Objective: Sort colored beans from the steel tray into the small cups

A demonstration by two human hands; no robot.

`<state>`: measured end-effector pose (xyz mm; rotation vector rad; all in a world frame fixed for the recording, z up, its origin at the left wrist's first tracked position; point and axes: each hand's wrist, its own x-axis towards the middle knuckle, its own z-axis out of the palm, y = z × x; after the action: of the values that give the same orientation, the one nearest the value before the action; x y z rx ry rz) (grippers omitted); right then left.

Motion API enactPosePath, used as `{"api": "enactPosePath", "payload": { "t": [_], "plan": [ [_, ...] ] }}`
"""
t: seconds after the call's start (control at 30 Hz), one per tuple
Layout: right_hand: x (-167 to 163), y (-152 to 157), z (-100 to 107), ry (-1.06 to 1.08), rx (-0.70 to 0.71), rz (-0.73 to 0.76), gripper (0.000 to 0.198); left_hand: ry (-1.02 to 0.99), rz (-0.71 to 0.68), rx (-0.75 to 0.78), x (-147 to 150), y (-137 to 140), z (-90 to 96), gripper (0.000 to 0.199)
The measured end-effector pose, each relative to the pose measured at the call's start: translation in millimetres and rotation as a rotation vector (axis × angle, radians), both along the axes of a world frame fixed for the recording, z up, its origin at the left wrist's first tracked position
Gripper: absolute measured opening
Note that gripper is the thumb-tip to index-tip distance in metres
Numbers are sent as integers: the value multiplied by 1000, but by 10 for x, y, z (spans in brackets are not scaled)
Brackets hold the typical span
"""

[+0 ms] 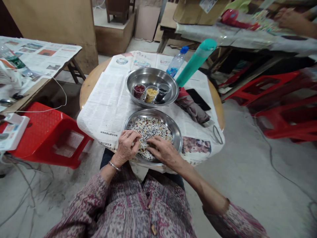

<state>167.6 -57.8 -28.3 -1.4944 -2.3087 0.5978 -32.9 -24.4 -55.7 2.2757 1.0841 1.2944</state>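
Just in front of me is a round steel tray (178, 132) with a mixed layer of grains and beans (151, 127), mostly white with black, dark red and yellow ones. My left hand (127, 143) is at its left front edge, fingers curled in closely; whatever they may hold is hidden. Over the right side of the mix reaches my right hand (162, 148), its thumb and fingers apart and touching the grains. Behind, a deeper steel basin (153, 74) holds clear cups of dark red beans (139, 90), yellow beans (151, 94) and black beans (162, 92).
Newspaper (104, 99) covers the round table. A blue-capped bottle (176, 62), a tall teal bottle (195, 62), a phone (198, 99) and a crumpled pouch (192, 105) stand or lie behind and right. A red stool (49, 135) is at left. Another person's hand (292, 19) shows far right.
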Motion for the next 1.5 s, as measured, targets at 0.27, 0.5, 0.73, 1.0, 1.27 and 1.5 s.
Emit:
{"api": "enactPosePath", "payload": {
  "t": [0.27, 0.5, 0.73, 1.0, 1.27, 1.5],
  "plan": [
    [-55, 31, 54, 27, -62, 129, 16, -21, -1, 8, -3, -9, 19, 15],
    [221, 115, -22, 43, 11, -70, 20, -35, -1, -1, -1, -17, 13, 14],
    [119, 418, 234, 145, 124, -219, 18, -16, -17, -29, -10, -33, 33, 15],
    [100, 1143, 501, 254, 280, -465, 18, -39, -13, -4, -10, -12, -2, 16],
    [350, 1779, 669, 33, 348, -651, 24, -58, -3, 14, -5, -4, -4, 15],
    [558, 2359, 738, -232, 185, -562, 17, -67, -26, -4, -9, -3, 9, 14]
  ]
}}
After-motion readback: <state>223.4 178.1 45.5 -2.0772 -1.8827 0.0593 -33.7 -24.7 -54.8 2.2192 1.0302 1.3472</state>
